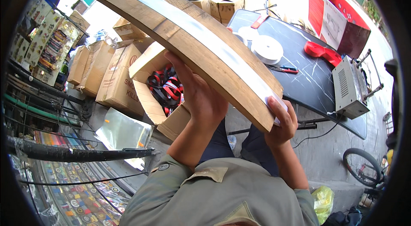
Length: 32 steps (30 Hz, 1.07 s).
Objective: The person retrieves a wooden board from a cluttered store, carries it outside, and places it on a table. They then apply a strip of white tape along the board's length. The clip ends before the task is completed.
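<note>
A long wooden plank [231, 78] is raised slantwise in front of me, its far end up at the left and its near end at the right. Along its upper face runs a shiny white ribbon [214, 43]. My left hand [203, 97] supports the plank from beneath near its middle; the thumb shows at the edge and the other fingers are hidden behind the wood. At the near right end, my right hand [282, 125] is closed around the plank, with fingertips pressing on the ribbon's end.
A dark marble-patterned table [308, 78] carries white ribbon rolls [267, 49], scissors [284, 69], red ribbon [323, 53] and a grey metal machine [349, 87]. A red box [338, 18] stands behind. Left are cardboard boxes [122, 78], one holding red-black straps [167, 89], and a black rail [81, 151].
</note>
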Motion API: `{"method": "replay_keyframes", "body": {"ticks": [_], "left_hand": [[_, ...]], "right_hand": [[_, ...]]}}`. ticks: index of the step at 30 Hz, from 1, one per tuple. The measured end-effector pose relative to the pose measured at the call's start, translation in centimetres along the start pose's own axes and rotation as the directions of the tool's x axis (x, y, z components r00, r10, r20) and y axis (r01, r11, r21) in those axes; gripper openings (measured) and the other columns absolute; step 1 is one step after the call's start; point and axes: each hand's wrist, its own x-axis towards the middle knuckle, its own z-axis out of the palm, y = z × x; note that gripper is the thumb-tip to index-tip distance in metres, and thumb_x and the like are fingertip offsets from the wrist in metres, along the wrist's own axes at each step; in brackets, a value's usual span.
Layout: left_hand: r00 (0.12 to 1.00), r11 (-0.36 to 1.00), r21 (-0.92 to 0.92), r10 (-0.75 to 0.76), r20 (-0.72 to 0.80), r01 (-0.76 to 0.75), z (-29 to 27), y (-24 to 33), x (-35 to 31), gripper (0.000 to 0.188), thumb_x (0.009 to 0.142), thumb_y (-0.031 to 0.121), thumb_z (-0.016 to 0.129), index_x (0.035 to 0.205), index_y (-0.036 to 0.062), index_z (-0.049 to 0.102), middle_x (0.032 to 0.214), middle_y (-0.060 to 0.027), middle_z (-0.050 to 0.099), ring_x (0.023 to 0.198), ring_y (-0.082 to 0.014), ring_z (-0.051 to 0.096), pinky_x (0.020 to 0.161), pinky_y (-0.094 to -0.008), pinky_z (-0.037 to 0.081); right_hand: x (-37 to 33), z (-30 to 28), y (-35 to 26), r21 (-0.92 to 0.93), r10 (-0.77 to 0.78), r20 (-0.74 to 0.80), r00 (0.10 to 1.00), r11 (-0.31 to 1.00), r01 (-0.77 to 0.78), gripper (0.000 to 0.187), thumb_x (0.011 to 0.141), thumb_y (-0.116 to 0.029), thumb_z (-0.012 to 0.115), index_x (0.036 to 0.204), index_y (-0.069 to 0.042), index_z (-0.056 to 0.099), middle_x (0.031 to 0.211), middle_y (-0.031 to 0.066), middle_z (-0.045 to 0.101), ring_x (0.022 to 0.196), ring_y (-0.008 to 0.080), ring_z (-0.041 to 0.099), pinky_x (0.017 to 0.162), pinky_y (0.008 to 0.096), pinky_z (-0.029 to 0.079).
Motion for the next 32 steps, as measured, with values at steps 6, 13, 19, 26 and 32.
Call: {"method": "replay_keyframes", "body": {"ticks": [6, 13, 19, 26, 32], "left_hand": [[0.98, 0.93, 0.31, 0.198, 0.025, -0.196, -1.6, 0.7, -1.2, 0.061, 0.103, 0.043, 0.049, 0.149, 0.0082, 0.029, 0.146, -0.0122, 0.043, 0.135, -0.0214, 0.043, 0.111, -0.0385, 0.036], [0.908, 0.371, 0.871, -0.142, 0.394, -0.321, -3.6, 11.7, -7.6, 0.057, 0.068, 0.038, 0.089, 0.103, 0.0017, 0.062, 0.101, -0.0136, 0.07, 0.102, -0.023, 0.066, 0.091, -0.039, 0.049], [0.805, 0.309, 0.934, -0.499, 0.319, -0.179, -8.0, 7.6, -2.8, 0.113, 0.053, 0.037, 0.091, 0.15, 0.0136, 0.039, 0.149, -0.0106, 0.047, 0.134, -0.0297, 0.045, 0.114, -0.0495, 0.028], [0.804, 0.561, 0.828, -0.48, 0.351, -0.026, -11.9, 2.3, -5.1, 0.105, 0.056, 0.054, 0.081, 0.138, -0.0037, 0.049, 0.12, -0.0103, 0.053, 0.115, -0.018, 0.053, 0.086, -0.0337, 0.052], [0.919, 0.767, 0.606, -0.367, 0.143, 0.212, -11.2, 2.1, -4.9, 0.104, 0.061, 0.056, 0.085, 0.137, -0.004, 0.049, 0.125, -0.0086, 0.05, 0.115, -0.0155, 0.05, 0.092, -0.0332, 0.05]], "right_hand": [[4.5, -3.4, 1.3, -0.139, -0.154, -0.174, 0.972, 0.982, 0.131, 0.035, 0.083, -0.018, 0.076, 0.111, -0.002, 0.063, 0.095, 0.0144, 0.069, 0.083, 0.0266, 0.066, 0.073, 0.0342, 0.054], [13.8, -8.7, -0.5, 0.016, -0.14, 0.454, 0.88, 0.989, 0.149, 0.03, 0.084, -0.014, 0.069, 0.11, -0.001, 0.067, 0.095, 0.0151, 0.068, 0.084, 0.0263, 0.066, 0.073, 0.035, 0.053], [15.5, -6.7, -2.8, 0.089, -0.017, 0.74, 0.672, 0.993, -0.073, 0.034, 0.083, -0.009, 0.071, 0.116, -0.006, 0.068, 0.104, 0.0091, 0.069, 0.09, 0.0213, 0.067, 0.078, 0.0338, 0.056], [14.6, -5.2, -1.6, 0.096, 0.238, 0.711, 0.662, 0.9, -0.426, 0.062, 0.078, -0.016, 0.081, 0.134, -0.01, 0.056, 0.116, 0.0114, 0.068, 0.112, 0.0209, 0.064, 0.104, 0.0406, 0.048], [13.7, -4.4, -1.4, 0.077, 0.36, 0.817, 0.451, 0.706, -0.704, 0.11, 0.059, -0.012, 0.087, 0.153, -0.015, 0.029, 0.129, 0.0136, 0.062, 0.096, 0.0157, 0.063, 0.095, 0.0326, 0.048]]}}
